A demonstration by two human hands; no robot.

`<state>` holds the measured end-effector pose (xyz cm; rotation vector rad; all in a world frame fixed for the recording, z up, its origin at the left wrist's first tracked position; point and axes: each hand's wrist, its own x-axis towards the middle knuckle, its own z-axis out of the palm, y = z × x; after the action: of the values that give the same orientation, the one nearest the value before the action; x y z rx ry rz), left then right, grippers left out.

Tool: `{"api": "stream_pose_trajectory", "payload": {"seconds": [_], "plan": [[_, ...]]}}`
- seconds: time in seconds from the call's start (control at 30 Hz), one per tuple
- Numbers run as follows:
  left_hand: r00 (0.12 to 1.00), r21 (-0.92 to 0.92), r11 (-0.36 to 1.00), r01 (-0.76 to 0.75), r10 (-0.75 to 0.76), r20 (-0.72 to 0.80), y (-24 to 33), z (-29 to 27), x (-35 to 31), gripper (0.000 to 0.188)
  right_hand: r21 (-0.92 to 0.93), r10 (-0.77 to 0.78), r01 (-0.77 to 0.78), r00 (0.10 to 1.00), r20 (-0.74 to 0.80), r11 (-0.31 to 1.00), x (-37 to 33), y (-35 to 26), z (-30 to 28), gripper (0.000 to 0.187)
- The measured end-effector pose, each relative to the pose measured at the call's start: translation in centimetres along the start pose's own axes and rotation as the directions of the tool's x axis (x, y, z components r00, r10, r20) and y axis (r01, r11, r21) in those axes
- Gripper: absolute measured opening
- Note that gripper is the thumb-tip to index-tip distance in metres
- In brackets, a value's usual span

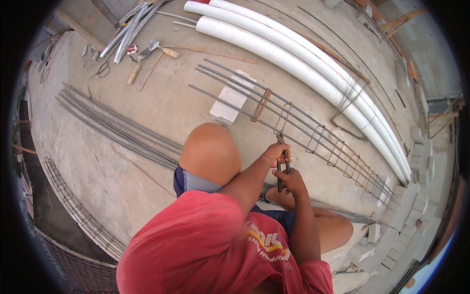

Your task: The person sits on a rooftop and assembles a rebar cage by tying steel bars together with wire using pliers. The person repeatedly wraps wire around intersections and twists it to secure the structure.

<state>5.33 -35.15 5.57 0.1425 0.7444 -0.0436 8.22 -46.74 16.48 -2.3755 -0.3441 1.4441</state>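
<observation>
A pair of dark long-handled pincers (287, 167) stands with its jaws at the near bar of a rebar cage (293, 138), beside one of the square stirrups (284, 116). My left hand (277, 154) is closed around the upper part of the pincers, just below the jaws. Lower down, my right hand (292, 181) is closed on the handles. Any tie wire at the jaws is too small to make out. Several bundled rusty stirrups (262, 105) sit around the bars to the left. Under the cage's left end lies a pale concrete block (230, 100).
Large white pipes (274, 41) lie beyond the cage. Loose rebar (120, 125) lies at left, near my knee. A trowel (164, 49) and metal profiles (129, 32) lie at far left. Another long cage (81, 213) runs along the left edge; blocks (399, 210) are stacked at right.
</observation>
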Motion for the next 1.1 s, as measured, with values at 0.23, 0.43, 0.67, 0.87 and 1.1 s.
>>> {"api": "stream_pose_trajectory", "payload": {"seconds": [0.23,0.43,0.67,0.87,1.1], "plan": [[0.942,0.207,0.978,-0.030,0.096,-0.320,-0.5,2.5,2.0,0.024,-0.611,-0.328,-0.005,0.840,-0.432,0.791,1.3,1.2,3.2,0.040],[0.985,0.170,0.985,0.020,0.010,-0.173,1.8,0.5,0.4,0.042,0.306,0.041,-0.085,0.988,0.148,0.948,2.2,0.8,0.6,0.039],[0.997,-0.002,1.000,0.030,-0.030,0.068,1.7,-1.0,0.5,0.026,0.738,-0.002,-0.250,0.947,0.322,0.626,-1.2,-1.8,1.1,0.046],[0.974,0.293,0.954,0.058,0.010,-0.225,1.7,0.5,1.3,0.024,-0.422,-0.110,0.008,0.970,-0.216,0.906,-1.0,-2.3,3.0,0.049],[0.983,0.144,0.982,0.126,-0.104,-0.150,3.9,0.7,-2.8,0.028,0.646,-0.031,-0.099,0.982,0.188,0.757,-0.6,-1.6,2.7,0.026]]}}
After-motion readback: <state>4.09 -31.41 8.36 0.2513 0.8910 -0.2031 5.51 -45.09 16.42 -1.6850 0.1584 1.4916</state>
